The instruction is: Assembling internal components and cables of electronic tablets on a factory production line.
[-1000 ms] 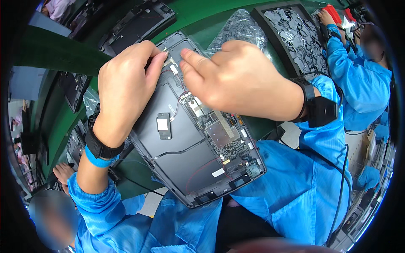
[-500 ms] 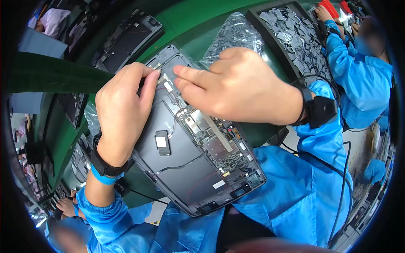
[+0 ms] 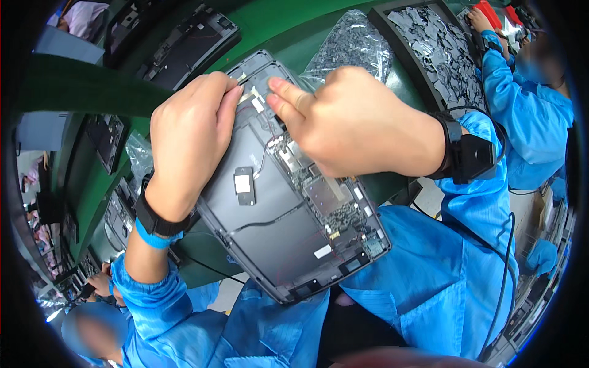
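Grey casing (image 3: 270,245) lies open — left hand (image 3: 191,135), right hand (image 3: 362,126) over it.

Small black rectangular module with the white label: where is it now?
In the head view, it lies left of centre on the open dark-grey device casing, above the black cable.

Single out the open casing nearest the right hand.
The grey casing in the middle, its exposed circuit board partly beneath the right hand; the other casings, at upper left and left, lie farther away.
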{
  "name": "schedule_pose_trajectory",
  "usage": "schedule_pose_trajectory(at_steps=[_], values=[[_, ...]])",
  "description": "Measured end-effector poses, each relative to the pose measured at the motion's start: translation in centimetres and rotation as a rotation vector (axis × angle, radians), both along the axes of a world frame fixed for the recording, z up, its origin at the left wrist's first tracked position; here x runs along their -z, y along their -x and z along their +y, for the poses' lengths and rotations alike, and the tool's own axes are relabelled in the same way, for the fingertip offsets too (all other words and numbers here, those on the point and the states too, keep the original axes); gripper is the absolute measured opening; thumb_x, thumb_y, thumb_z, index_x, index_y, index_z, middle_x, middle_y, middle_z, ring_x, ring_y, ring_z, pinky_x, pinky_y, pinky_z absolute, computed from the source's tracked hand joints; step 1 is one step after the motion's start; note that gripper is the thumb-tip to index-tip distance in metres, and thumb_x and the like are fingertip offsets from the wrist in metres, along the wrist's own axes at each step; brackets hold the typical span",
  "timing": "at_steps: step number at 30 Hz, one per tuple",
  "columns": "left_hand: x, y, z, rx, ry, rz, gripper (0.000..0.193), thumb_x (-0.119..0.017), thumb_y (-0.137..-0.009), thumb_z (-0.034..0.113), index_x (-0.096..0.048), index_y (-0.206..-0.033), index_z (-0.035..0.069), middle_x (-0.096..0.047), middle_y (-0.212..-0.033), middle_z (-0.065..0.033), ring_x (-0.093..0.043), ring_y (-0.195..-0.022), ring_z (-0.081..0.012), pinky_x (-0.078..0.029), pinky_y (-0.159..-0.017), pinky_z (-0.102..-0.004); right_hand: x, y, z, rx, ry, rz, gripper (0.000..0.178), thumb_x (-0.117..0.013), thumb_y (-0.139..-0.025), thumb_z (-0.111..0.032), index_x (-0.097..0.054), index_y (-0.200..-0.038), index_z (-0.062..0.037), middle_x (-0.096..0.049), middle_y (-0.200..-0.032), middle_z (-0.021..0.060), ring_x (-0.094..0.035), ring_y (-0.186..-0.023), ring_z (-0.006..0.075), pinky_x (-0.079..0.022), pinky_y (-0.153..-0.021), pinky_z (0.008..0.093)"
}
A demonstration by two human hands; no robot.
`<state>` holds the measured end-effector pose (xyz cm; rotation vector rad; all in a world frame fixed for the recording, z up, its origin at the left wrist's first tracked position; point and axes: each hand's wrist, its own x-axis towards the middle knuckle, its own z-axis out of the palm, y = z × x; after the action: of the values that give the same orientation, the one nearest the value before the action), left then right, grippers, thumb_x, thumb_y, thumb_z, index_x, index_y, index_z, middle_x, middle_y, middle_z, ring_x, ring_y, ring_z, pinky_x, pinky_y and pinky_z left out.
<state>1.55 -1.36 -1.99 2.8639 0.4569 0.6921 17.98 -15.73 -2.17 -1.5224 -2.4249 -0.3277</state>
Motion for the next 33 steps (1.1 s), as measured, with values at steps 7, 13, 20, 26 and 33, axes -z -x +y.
schedule_pose_trajectory(at_steps=[7, 13, 20, 26, 33], values=[[-1.1, 7.2, -3.9, -0.180, 0.198, -0.121, 0.046, -0.054, -0.093, 0.013, -0.048, -0.136, -0.002, -0.044, -0.144, -0.0206, -0.038, -0.137, -0.0351, -0.028, -0.112, -0.0406, 2.3, -2.9, -2.8, 0.122, -0.123, 0.621, 0.037, -0.056, -0.090, -0.011, -0.060, -0.125, -0.0039, -0.063, -0.124, 0.0150, -0.062, -0.104, 0.0312, -0.047, -0.090, 0.0403], [4.6, 12.4, -11.8, -0.314, 0.821, -0.440, 0.058, -0.044, -0.100, 0.020, -0.026, -0.149, -0.007, -0.031, -0.152, -0.0191, -0.027, -0.141, -0.0286, -0.019, -0.116, -0.0384, 5.7, 1.9, -9.6, 0.220, 0.207, 0.946, 0.054, -0.053, -0.096, -0.025, -0.043, -0.142, 0.0013, -0.028, -0.156, 0.0223, -0.021, -0.144, 0.0392, -0.017, -0.115, 0.0479], [4.1, 11.6, -15.9, -0.271, 1.301, -0.681, 0.055, -0.041, -0.103, 0.018, -0.021, -0.149, -0.005, -0.046, -0.136, -0.0152, -0.047, -0.121, -0.0185, -0.036, -0.105, -0.0329, 6.3, 3.2, -9.7, 0.102, 0.170, 1.075, 0.063, -0.052, -0.096, -0.027, -0.033, -0.148, 0.0037, -0.017, -0.160, 0.0214, -0.006, -0.149, 0.0384, -0.006, -0.118, 0.0479], [1.3, 12.0, -12.4, -0.164, 1.411, -0.858, 0.059, -0.044, -0.102, 0.019, -0.019, -0.149, -0.007, -0.038, -0.144, -0.0200, -0.036, -0.135, -0.0265, -0.029, -0.112, -0.0364, -0.1, 5.0, -8.1, 0.159, 0.296, 1.699, 0.071, -0.055, -0.091, -0.022, -0.026, -0.149, 0.0086, -0.036, -0.151, 0.0191, -0.036, -0.140, 0.0256, -0.024, -0.116, 0.0368], [6.4, 12.3, 9.8, -0.425, 2.138, -1.315, 0.049, -0.052, -0.096, 0.009, -0.033, -0.134, -0.015, -0.041, -0.138, -0.0309, -0.039, -0.133, -0.0340, -0.032, -0.115, -0.0427, -1.7, -6.9, 2.6, 0.038, 0.306, 1.851, 0.051, -0.055, -0.094, -0.013, -0.042, -0.139, 0.0066, -0.061, -0.124, 0.0139, -0.065, -0.104, 0.0165, -0.053, -0.089, 0.0284]])
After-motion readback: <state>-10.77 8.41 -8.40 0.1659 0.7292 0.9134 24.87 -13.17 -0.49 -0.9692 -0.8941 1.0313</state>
